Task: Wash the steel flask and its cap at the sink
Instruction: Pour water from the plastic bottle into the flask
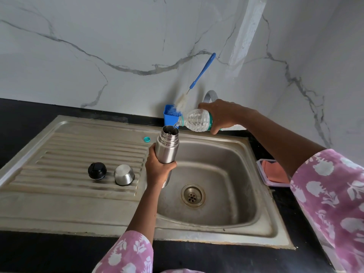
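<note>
Your left hand had its fingers clamped round the lower body of the brushed steel cylindrical flask, which stood upright over the left edge of the dull stainless sink basin. Your right hand gripped the clear, thin-walled plastic water bottle, fingers curled round it. It was tipped so a thin stream ran into the flask's open, threaded mouth. Risks: the bottle neck sat just at the rim, not inside it, so a wobble of either hand would likely spill water down the outer wall. Wet polished steel turns slick in a one-hand grip, and the flask could drop into the basin. Squeezing the soft bottle hard could make it gush and overshoot. The domed steel cup cap and the round black plastic stopper stood side by side on the ribbed steel drainboard, well apart from the flask. Both are rounded and could roll if your forearm knocked them.
</note>
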